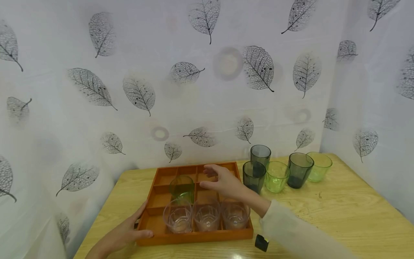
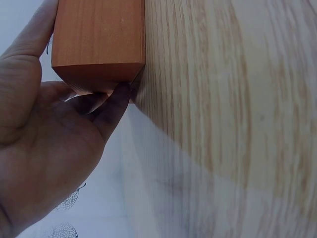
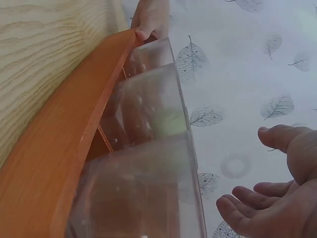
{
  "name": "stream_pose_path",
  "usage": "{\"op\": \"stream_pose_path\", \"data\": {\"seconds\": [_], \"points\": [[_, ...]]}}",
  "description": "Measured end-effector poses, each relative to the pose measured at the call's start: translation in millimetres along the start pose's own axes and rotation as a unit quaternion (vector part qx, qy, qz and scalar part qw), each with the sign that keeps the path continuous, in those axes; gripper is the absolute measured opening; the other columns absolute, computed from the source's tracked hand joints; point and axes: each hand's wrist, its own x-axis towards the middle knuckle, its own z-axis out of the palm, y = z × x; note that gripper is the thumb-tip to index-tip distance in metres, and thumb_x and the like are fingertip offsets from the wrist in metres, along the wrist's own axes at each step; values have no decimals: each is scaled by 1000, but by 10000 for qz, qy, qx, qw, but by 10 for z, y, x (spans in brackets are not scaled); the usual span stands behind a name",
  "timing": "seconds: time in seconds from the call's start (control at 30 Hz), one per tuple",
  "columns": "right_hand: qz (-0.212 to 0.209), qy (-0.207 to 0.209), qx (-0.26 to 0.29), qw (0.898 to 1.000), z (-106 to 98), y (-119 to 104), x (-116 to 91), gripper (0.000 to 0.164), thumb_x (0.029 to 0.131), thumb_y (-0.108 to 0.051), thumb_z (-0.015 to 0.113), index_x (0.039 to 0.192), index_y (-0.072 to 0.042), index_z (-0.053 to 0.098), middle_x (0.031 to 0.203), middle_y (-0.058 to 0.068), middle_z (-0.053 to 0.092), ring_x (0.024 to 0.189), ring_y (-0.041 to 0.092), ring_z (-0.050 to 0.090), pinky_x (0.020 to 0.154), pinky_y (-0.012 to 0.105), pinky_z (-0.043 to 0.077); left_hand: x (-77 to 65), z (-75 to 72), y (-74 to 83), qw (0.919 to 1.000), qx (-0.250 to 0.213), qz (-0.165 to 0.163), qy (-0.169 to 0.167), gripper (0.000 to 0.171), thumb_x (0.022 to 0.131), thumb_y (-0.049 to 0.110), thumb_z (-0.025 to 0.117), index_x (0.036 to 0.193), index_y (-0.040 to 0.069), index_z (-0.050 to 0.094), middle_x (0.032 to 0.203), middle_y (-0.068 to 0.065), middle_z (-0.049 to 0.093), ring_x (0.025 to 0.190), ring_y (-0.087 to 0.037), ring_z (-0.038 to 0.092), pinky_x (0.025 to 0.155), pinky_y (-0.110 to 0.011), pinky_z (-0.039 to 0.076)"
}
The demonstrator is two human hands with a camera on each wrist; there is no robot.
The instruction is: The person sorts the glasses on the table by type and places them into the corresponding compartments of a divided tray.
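Note:
An orange-brown wooden tray (image 1: 194,238), divided into compartments, lies on the table. My left hand (image 1: 121,230) grips its front left corner; in the left wrist view the thumb and fingers bracket the wooden tray corner (image 2: 99,37). Three clear glasses stand along the tray's front row: left (image 1: 179,219), middle (image 1: 207,217) and right (image 1: 235,216). Behind the left one, a green glass (image 1: 182,189) sits in the middle row. Over the tray's back right part hovers my right hand (image 1: 226,182), fingers loosely bent, holding nothing; the right wrist view shows its fingers (image 3: 257,198) apart from the thumb.
Right of the tray stands a cluster of tumblers: dark grey ones at the back (image 1: 260,153), front left (image 1: 253,176) and right (image 1: 299,171), plus light green ones (image 1: 277,178) (image 1: 318,167). A small black object (image 1: 261,243) lies near the tray's front right corner. Leaf-patterned curtains enclose the table.

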Motion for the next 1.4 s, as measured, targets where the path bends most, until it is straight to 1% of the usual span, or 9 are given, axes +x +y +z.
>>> {"op": "stream_pose_path", "data": {"seconds": [0.13,0.27,0.43,0.6,0.77,0.93,1.07,1.2,1.4], "points": [[-91,7,-18,10000,-98,-10,-114,57,100,-25,71,146,3,52,138,17,62,128,38,57,106,56,47,0,1,-7,10000,-7,10,-13,105,100,31,71,165,5,-8,163,-39,-4,143,-64,22,108,-70,36],[-1,4,-38,10000,-198,-10,-236,58,100,-27,71,148,0,51,139,14,62,128,35,58,104,52,49,-1,-2,-11,10000,25,22,16,105,100,31,71,165,5,-8,164,-38,-3,143,-63,24,108,-70,36],[-69,234,80,9997,-346,-8,-378,58,100,-24,71,148,2,51,138,17,62,125,36,61,103,49,51,0,-3,-16,10000,26,92,27,105,100,30,71,165,4,-7,164,-38,-4,143,-62,26,108,-69,37],[-203,458,157,9986,-522,9,-515,56,99,-18,72,147,3,52,137,18,63,125,37,60,102,44,52,-4,-6,-15,10000,2,61,40,105,100,31,71,165,5,-7,165,-36,-6,144,-62,21,109,-71,34],[-128,500,156,9985,-703,7,-675,57,101,-17,70,149,2,49,138,18,62,126,36,59,99,35,53,-10,-10,-11,10000,4,74,41,105,100,30,71,165,5,-7,165,-36,-6,144,-63,21,109,-71,34],[91,505,122,9986,-883,25,-835,58,102,-22,69,152,-1,47,144,19,57,129,40,56,99,28,52,-3,-2,5,9998,130,102,84,105,99,31,72,165,4,-5,166,-34,-5,146,-61,16,111,-71,30],[144,634,-106,9978,-1009,62,-942,58,102,-23,68,152,-2,47,144,20,57,127,43,57,95,25,53,-9,7,18,9999,136,77,73,105,99,31,72,165,4,-5,165,-35,-3,145,-62,17,110,-71,31],[184,845,-330,9957,-1133,82,-1035,57,103,-22,67,152,-2,47,143,18,59,126,35,60,94,23,53,-14,2,16,9999,87,73,17,105,100,31,71,165,4,-7,164,-37,-4,144,-63,20,109,-71,34],[319,1058,-408,9930,-1322,130,-1166,57,104,-20,65,153,0,44,144,21,57,119,8,62,92,19,52,-24,-2,13,9999,79,110,53,105,100,31,72,165,5,-6,165,-36,-5,144,-63,20,109,-70,34]]}}
